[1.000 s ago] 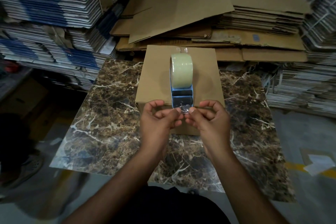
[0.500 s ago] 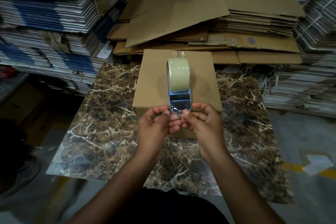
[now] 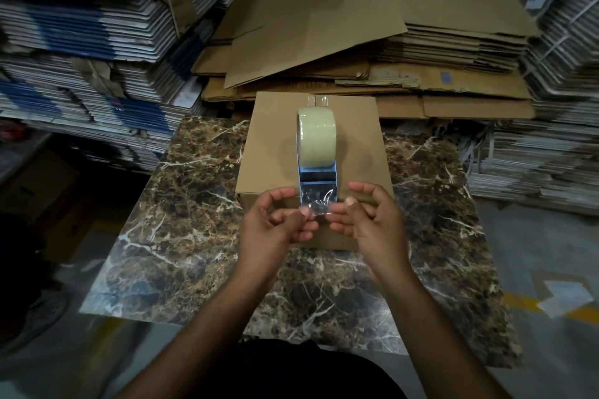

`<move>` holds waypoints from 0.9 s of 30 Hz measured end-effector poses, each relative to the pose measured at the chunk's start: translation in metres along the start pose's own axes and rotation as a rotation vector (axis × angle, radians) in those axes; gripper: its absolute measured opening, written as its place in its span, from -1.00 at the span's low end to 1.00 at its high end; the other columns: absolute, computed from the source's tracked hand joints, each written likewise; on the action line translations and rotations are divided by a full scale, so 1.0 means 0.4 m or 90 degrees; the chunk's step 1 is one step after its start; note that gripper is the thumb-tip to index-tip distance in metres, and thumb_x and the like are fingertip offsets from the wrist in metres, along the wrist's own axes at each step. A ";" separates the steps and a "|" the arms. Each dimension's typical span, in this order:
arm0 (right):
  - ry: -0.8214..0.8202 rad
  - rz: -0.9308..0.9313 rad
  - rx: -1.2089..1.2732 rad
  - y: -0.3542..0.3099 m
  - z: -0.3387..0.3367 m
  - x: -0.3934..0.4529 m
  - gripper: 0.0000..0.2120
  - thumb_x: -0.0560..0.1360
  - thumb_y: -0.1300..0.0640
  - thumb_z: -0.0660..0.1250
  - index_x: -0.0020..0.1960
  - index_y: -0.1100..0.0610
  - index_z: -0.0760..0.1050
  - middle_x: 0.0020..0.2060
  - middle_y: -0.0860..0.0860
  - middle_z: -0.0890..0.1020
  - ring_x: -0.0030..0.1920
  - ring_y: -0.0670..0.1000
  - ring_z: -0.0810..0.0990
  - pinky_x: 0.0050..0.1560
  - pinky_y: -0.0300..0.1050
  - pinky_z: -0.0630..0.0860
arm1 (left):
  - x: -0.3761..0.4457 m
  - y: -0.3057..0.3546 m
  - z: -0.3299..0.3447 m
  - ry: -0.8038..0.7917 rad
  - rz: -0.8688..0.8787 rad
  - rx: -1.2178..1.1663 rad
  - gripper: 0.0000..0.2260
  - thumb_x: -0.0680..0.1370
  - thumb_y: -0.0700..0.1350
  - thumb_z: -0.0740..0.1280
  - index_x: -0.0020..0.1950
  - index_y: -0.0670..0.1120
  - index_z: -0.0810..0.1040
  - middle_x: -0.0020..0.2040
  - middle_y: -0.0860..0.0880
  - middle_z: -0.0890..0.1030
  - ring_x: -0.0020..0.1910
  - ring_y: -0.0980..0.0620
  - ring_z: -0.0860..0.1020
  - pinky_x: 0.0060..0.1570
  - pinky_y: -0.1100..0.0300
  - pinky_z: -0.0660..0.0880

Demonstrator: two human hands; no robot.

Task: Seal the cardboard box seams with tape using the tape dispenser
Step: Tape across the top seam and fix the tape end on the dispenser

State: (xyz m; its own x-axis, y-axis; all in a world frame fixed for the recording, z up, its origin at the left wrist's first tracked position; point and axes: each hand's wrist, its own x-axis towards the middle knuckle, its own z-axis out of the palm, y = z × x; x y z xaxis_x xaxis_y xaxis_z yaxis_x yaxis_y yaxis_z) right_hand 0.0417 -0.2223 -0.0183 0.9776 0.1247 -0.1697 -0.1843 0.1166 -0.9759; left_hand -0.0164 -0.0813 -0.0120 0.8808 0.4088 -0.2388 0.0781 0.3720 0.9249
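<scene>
While tape dispenser (image 3: 318, 172) sits on top of cardboard box (image 3: 275, 146), along its middle, pale tape roll (image 3: 317, 142) at far end, your hands pinch crinkled clear tape end (image 3: 317, 204) at near edge. Left hand (image 3: 275, 223) grips left side of strip, right hand (image 3: 369, 220) right side; other fingers loosely curled. Box rests on marble slab (image 3: 181, 204), toward far edge; flattened cardboard stack (image 3: 324, 26) beyond.

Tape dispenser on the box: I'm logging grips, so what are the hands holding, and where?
Both the left hand and right hand pinch the crinkled free end of the clear tape, one at each side; the tape dispenser itself rests unheld on the cardboard box.
</scene>
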 end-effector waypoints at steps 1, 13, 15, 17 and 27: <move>0.002 -0.015 -0.021 -0.002 -0.007 0.007 -0.87 0.64 0.26 0.26 0.12 0.08 0.52 -0.20 0.14 0.74 -0.23 0.08 0.75 -0.27 -0.16 0.65 | -0.003 0.002 -0.003 -0.002 0.000 0.005 -0.73 0.52 -0.37 0.39 0.19 -0.17 0.51 -0.21 -0.17 0.73 -0.33 -0.01 0.69 -0.30 0.21 0.64; -0.162 -0.289 -0.518 -0.079 -0.027 0.154 -0.69 0.48 0.27 0.46 0.15 0.04 0.51 -0.04 -0.07 0.66 -0.05 -0.14 0.63 -0.09 -0.34 0.51 | -0.015 0.002 -0.008 0.009 -0.004 0.028 -0.75 0.53 -0.34 0.38 0.17 -0.13 0.54 -0.10 -0.20 0.73 -0.29 -0.01 0.65 -0.28 0.17 0.59; -0.160 -0.286 -0.526 -0.067 -0.031 0.162 -0.67 0.44 0.26 0.50 0.09 0.01 0.47 -0.05 -0.08 0.64 -0.08 -0.16 0.62 -0.16 -0.38 0.48 | -0.013 -0.002 -0.016 0.018 0.009 0.041 -0.71 0.50 -0.35 0.43 0.17 -0.12 0.54 -0.15 -0.16 0.72 -0.28 0.01 0.65 -0.28 0.17 0.59; -0.150 -0.281 -0.543 -0.067 -0.033 0.174 -0.59 0.41 0.26 0.53 0.16 0.03 0.44 0.01 -0.08 0.62 -0.08 -0.19 0.59 -0.23 -0.43 0.46 | -0.009 -0.006 -0.027 0.022 0.017 0.091 -0.62 0.43 -0.35 0.51 0.18 -0.10 0.54 -0.15 -0.13 0.72 -0.22 0.03 0.67 -0.23 0.13 0.61; -0.311 -0.226 -0.613 -0.136 -0.022 0.277 -0.01 0.25 0.10 0.66 0.54 -0.09 0.22 0.32 -0.12 0.46 0.10 -0.13 0.53 0.12 -0.05 0.56 | 0.005 -0.044 -0.035 0.066 0.047 0.237 -0.56 0.34 -0.28 0.61 0.09 0.04 0.56 -0.07 -0.06 0.67 -0.24 0.17 0.64 -0.03 -0.02 0.66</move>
State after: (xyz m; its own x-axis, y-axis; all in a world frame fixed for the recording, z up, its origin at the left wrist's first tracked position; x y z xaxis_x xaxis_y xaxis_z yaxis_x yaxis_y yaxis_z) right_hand 0.1610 -0.2235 0.0150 0.7760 0.6308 0.0030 0.4558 -0.5574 -0.6939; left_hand -0.0225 -0.0752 -0.0329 0.8404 0.5116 -0.1787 0.1968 0.0191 0.9803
